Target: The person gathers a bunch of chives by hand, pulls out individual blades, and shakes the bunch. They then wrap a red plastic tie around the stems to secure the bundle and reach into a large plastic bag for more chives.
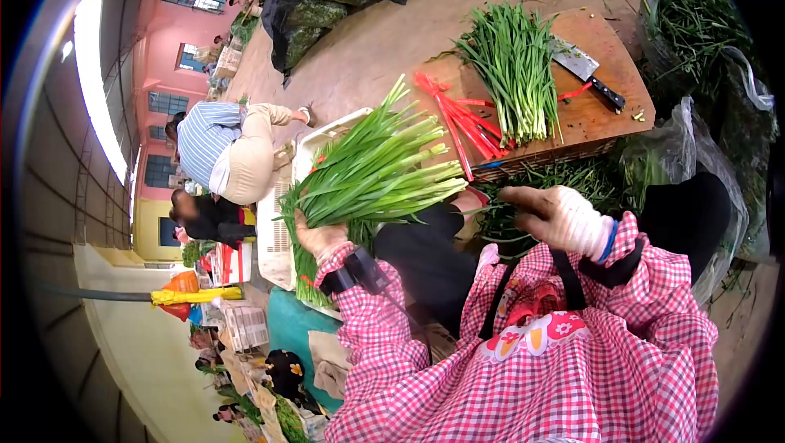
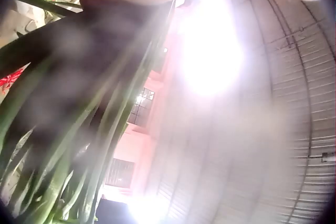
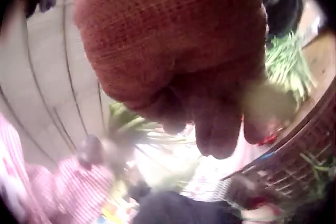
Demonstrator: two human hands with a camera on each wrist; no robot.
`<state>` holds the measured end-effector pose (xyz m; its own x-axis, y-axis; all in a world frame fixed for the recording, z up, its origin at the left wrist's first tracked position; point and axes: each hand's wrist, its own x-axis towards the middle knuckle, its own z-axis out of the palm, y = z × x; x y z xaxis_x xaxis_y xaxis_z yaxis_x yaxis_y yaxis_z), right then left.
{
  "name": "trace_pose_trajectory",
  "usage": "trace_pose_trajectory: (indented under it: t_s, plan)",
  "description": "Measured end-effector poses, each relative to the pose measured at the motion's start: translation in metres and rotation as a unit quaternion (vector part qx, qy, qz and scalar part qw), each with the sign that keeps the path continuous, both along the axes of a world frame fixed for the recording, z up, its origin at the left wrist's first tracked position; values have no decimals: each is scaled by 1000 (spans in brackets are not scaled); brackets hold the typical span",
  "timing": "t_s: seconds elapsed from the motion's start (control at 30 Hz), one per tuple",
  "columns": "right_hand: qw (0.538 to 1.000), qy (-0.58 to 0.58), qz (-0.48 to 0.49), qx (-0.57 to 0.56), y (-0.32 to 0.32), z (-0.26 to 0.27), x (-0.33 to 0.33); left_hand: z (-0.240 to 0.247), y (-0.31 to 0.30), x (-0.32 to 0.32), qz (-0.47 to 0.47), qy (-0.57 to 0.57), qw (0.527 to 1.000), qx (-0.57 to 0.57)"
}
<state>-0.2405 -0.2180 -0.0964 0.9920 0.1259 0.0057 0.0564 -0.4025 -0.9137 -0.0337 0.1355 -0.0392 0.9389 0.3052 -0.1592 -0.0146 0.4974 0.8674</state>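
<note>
2 hands on 1 bunch of long green leaves (image 1: 376,177)

Left hand (image 1: 317,239) is clenched round the bunch near its lower end, above a white crate (image 1: 274,234); right hand (image 1: 560,218), gloved, curls beside the leaf tips, and whether it pinches anything I cannot tell. Leaves look light, soft, easily bruised: grip the firmer stalk end. Farther off, a cutting board (image 1: 605,42) carries a second bunch (image 1: 515,67), red ties (image 1: 466,120) and a cleaver (image 1: 585,71).

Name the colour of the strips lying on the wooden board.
Red. The strips lie beside the greens on the board, clearest in the head view.
</note>
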Motion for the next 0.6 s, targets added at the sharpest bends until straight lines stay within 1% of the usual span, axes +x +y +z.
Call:
trace_pose_trajectory:
  t_s: [0.03,0.07,0.1,0.13,0.17,0.23,0.27,0.37,0.43,0.5,0.53,0.6]
  plan:
    - [993,-67,-25,99,9,9,3,0,-3,1,2,-2,1000,7]
    - [983,-59,-33,173,21,12,9,1,-6,3,15,13,999,-32]
    - [967,-53,-41,247,32,14,16,2,-10,1,14,20,999,-43]
    - [927,64,-42,366,41,24,22,3,-15,-2,14,27,998,-55]
    - [861,178,-40,474,46,32,28,4,-19,-4,13,33,997,-66]
    - [833,216,-31,509,52,31,39,0,-23,-5,12,33,994,-107]
    - [807,223,-93,539,67,26,45,-2,-26,-7,16,34,993,-116]
    - [821,268,-101,495,67,31,55,-5,-39,-13,30,32,990,-132]
    - [834,254,-101,479,73,14,60,-5,-42,-13,40,37,986,-157]
    - [848,245,-89,463,77,2,62,-9,-42,-10,49,27,987,-152]
    - [846,232,-83,472,77,0,60,-8,-45,-11,56,26,987,-148]
    - [820,213,-99,521,77,-2,58,-8,-50,-11,62,26,988,-142]
